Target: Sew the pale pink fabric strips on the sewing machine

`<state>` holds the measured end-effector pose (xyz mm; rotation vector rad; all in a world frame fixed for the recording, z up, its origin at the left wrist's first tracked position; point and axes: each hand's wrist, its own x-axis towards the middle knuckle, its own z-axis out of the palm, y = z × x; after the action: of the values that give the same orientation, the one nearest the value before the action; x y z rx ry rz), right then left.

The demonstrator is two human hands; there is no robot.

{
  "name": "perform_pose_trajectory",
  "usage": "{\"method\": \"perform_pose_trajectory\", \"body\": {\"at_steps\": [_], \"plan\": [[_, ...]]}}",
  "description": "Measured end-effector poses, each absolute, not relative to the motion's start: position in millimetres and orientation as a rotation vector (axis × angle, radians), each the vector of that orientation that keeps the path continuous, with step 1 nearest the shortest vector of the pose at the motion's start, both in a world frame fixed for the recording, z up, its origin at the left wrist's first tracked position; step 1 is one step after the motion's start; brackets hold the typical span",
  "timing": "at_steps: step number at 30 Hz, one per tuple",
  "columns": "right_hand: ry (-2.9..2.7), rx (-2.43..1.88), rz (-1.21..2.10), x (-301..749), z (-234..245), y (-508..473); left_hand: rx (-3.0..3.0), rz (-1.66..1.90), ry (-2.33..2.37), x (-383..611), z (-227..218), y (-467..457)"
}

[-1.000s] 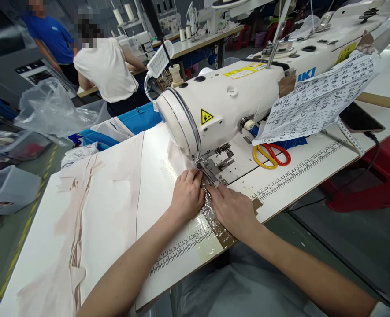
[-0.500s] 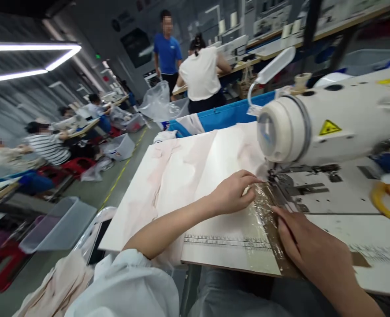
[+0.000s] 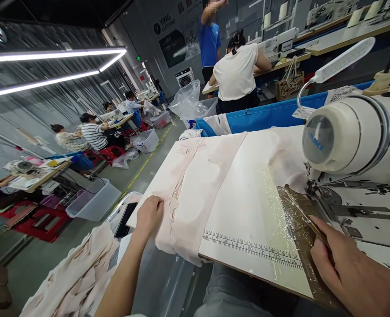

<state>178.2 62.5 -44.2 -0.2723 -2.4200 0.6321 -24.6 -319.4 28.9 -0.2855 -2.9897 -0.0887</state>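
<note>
My left hand [image 3: 150,215] is closed on the edge of a pale pink fabric piece [image 3: 195,207], which lies wrinkled on the left part of the white sewing table [image 3: 237,207]. My right hand [image 3: 353,259] rests by the brown taped strip at the table's right edge. Its fingers are closed around a slim pointed tool [image 3: 302,207], whose kind I cannot make out. Just beyond that hand stands the sewing machine [image 3: 347,132]. Another pale pink piece [image 3: 287,167] lies bunched against the machine's needle area.
A printed ruler [image 3: 250,248] runs along the table's front. Pink fabric [image 3: 79,268] is heaped at lower left, near a dark phone [image 3: 125,220]. A blue cloth bin [image 3: 264,112] borders the table's far side. Co-workers sit at other machines; a clear tub [image 3: 94,200] stands on the floor.
My left hand has moved from the needle area left to the fabric piece at the table's left. My right hand stays by the taped strip. The view has turned left.
</note>
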Motion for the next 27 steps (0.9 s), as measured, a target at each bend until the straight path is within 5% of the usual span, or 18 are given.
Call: {"method": "perform_pose_trajectory", "body": {"at_steps": [3, 6, 11, 15, 23, 27], "plan": [[-2.491, -0.25, 0.418, 181.3, -47.0, 68.7, -0.267, -0.123, -2.978, -27.7, 28.1, -319.3], [-2.512, -0.361, 0.61, 184.3, -47.8, 77.5, -0.211, -0.266, -2.901, -29.3, 34.9, -312.5], [-2.306, -0.435, 1.651, 169.9, -20.3, 67.7, -0.528, -0.906, -2.74, -16.8, 52.9, -268.4], [-1.948, -0.31, 2.392, 131.0, 8.4, 41.4, -1.126, -1.061, -2.672, 15.1, 58.4, -200.6], [-1.882, -0.231, 2.447, 99.5, 21.2, 21.3, -2.43, -0.823, -2.188, 99.1, 35.5, -119.7], [-1.907, -0.327, 2.288, 157.2, 20.0, 41.3, -2.212, -1.11, -2.216, 82.2, 46.0, -134.1]]}}
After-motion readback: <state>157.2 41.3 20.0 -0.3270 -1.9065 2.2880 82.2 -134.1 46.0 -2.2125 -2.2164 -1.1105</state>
